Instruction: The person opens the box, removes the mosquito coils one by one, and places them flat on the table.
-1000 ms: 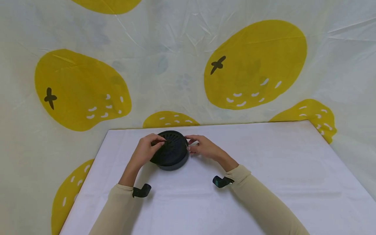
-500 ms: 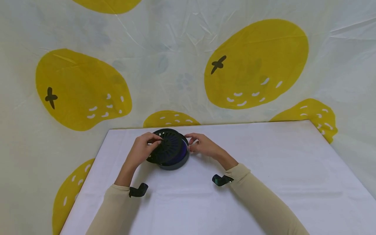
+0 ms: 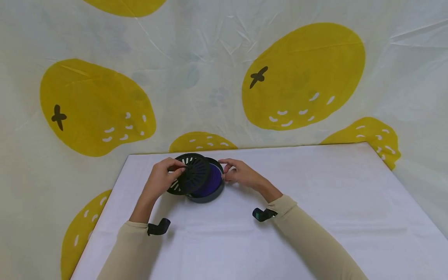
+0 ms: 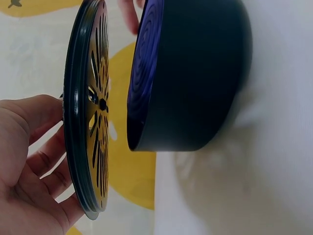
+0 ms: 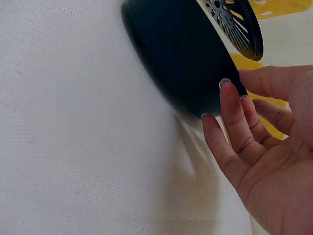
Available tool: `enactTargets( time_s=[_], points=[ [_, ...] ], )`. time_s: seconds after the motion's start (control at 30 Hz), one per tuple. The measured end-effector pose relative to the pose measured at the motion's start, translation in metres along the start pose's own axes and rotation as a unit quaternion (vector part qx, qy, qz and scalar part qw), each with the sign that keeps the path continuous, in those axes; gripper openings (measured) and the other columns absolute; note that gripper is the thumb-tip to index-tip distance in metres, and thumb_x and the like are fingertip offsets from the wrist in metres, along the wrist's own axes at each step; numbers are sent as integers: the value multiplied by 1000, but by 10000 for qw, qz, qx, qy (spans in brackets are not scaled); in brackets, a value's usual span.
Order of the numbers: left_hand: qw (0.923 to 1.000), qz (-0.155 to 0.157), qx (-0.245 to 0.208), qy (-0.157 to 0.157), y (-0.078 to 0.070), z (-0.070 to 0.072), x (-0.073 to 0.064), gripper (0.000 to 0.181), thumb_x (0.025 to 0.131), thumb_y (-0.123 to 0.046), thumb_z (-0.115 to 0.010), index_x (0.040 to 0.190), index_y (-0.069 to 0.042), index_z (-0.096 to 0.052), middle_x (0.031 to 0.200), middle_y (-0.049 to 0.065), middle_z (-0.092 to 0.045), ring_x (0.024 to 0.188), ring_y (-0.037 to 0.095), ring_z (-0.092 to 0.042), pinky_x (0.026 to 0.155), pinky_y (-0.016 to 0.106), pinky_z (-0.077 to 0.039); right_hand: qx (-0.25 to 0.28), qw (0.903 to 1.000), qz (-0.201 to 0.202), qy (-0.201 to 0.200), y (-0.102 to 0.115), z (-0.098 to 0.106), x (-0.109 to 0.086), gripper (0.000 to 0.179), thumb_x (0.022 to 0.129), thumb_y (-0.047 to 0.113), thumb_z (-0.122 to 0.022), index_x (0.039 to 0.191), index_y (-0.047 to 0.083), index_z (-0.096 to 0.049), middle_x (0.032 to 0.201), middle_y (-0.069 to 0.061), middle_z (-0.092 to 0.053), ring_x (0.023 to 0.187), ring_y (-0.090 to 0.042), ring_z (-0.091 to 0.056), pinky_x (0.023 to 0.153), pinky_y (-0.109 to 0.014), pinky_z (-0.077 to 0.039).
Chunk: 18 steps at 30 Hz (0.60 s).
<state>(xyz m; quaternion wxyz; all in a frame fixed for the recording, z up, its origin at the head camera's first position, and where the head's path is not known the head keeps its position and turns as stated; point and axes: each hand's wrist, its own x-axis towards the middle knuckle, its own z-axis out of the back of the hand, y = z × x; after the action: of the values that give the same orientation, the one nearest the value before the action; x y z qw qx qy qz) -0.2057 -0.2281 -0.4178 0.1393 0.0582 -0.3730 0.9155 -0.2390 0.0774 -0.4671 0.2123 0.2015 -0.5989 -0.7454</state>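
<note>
My left hand [image 3: 161, 178] pinches a round black slotted lid [image 3: 196, 175] at its middle, holding it tilted above the left side of a round dark tin [image 3: 207, 199]. In the left wrist view a gap shows between the lid [image 4: 80, 112] and the tin's open rim. Inside the tin lies a purple disc with spiral rings [image 3: 213, 179], like a mosquito coil, partly hidden by the lid. My right hand [image 3: 243, 174] holds the tin's right side; in the right wrist view its fingertips [image 5: 226, 88] lie against the wall and rim.
The tin stands on a white-covered table [image 3: 297, 233], near its back edge. Behind the table hangs a pale sheet [image 3: 196, 77] printed with large yellow fruit shapes. A black wrist camera [image 3: 159, 226] is strapped at each sleeve cuff.
My left hand has lifted the lid off the tin and moved it left, uncovering the purple disc. My right hand has stayed at the tin's side.
</note>
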Motion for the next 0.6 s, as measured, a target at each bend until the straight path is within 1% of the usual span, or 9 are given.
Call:
enactTargets(
  time_s=[0.17, 0.33, 0.47, 0.6],
  points=[
    [9999, -47, 39, -80, 3, 4, 0, 10, 92, -9, -74, 102, -8, -77, 100, 7, -71, 94, 26, -67, 85, 45, -58, 92, 9999, -44, 29, -2, 0, 1, 58, 91, -5, -59, 148, 2, -48, 106, -14, -55, 88, -19, -69, 85, -35, -61],
    [9997, -129, 48, -184, 6, 9, -1, 10, 91, -8, -75, 101, -7, -77, 99, 8, -71, 91, 26, -67, 84, 47, -57, 10, 10000, -63, 63, -3, 1, 2, 59, 91, -4, -58, 149, 4, -48, 106, -13, -54, 88, -18, -69, 83, -32, -60],
    [9997, -79, 100, -210, 9, 11, -2, 10, 91, -8, -75, 101, -8, -77, 98, 8, -71, 92, 27, -67, 85, 47, -57, -76, 9999, -49, 74, -4, 1, 2, 59, 91, -2, -59, 149, 4, -47, 105, -13, -55, 85, -19, -69, 82, -34, -60],
    [9996, 6, 192, -214, 13, 14, -5, 10, 92, -9, -75, 102, -10, -77, 99, 6, -70, 92, 26, -67, 84, 44, -57, -113, 9999, -20, 81, -4, 0, 2, 59, 92, -1, -61, 149, 4, -47, 104, -12, -56, 83, -19, -68, 79, -31, -58]
  ],
)
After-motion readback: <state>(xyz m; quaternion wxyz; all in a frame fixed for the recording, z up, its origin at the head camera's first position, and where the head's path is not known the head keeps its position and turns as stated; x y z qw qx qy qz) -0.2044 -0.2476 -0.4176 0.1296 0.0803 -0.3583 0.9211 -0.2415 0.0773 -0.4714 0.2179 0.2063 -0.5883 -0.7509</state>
